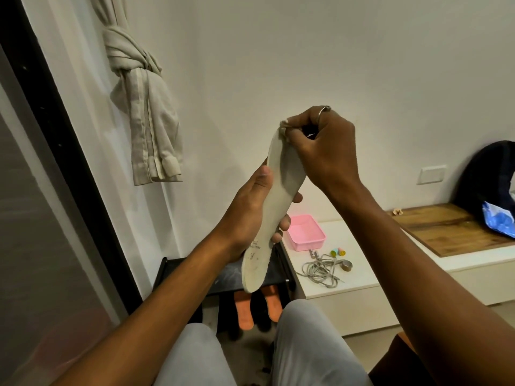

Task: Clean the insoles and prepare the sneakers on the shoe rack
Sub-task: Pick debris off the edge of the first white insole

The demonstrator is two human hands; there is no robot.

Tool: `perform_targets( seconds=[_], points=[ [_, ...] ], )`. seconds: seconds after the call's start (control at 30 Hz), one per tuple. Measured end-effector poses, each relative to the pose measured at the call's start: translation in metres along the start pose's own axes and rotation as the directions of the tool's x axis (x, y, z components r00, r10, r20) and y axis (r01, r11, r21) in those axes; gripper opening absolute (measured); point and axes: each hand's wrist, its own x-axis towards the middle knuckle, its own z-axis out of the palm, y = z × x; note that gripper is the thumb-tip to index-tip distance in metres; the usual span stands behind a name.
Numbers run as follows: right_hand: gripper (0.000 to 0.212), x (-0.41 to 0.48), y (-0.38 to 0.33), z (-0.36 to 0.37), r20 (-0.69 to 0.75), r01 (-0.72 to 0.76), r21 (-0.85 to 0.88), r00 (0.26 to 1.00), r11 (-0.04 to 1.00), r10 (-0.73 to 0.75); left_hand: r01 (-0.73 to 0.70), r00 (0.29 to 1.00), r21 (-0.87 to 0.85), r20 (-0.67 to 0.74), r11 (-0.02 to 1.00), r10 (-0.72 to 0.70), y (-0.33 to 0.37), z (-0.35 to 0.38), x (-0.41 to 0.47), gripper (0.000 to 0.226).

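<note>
Cleaning step, most likely. Gripped the insole [274,207] round its middle with the left hand [249,215], up over the shoe rack [178,274]. Pinched a small wipe [283,129] on its far tip with the right hand [326,151]. Next, likely needed rubbing down toward the near heel.

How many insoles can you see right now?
3. The left hand grips a white insole, the right hand pinches a cloth at its tip; two orange insoles lie side by side in the shoe rack. Others may be hidden.
</note>
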Motion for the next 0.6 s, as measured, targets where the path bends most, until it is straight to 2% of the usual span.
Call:
perform_targets(
  seconds=[0.1, 0.23, 0.33, 0.43, 0.5, 0.6],
  points=[
    [0.013, 0.004, 0.01, -0.002, -0.059, 0.015, -0.099, 0.998, 0.995, -0.021, -0.041, 0.999, -0.002, 0.002, 0.999, 0.041, -0.002, 0.001, 0.001, 0.074],
    [0.012, 0.006, 0.008, -0.005, 0.008, -0.004, -0.196, 1.0, 0.981, 0.006, -0.067, 0.998, 0.018, -0.009, 0.998, 0.067, -0.003, -0.001, 0.002, 0.073],
    [0.009, 0.007, 0.005, -0.008, 0.109, -0.05, -0.268, 0.991, 0.962, 0.082, -0.087, 0.996, 0.02, -0.024, 0.996, 0.087, -0.003, -0.004, 0.003, 0.07],
    [0.005, 0.008, 0.0, -0.014, 0.266, -0.089, -0.295, 0.949, 0.951, 0.171, -0.089, 0.995, -0.002, -0.045, 0.996, 0.089, -0.002, -0.006, 0.003, 0.067],
    [0.005, 0.009, -0.001, -0.018, 0.322, -0.111, -0.281, 0.925, 0.953, 0.203, -0.08, 0.996, -0.014, -0.047, 0.997, 0.079, -0.002, -0.007, 0.004, 0.069],
    [0.006, 0.01, 0.004, -0.016, 0.234, -0.129, -0.225, 0.955, 0.966, 0.182, -0.072, 0.997, -0.011, -0.036, 0.997, 0.072, -0.002, -0.008, 0.004, 0.072]
  ],
)
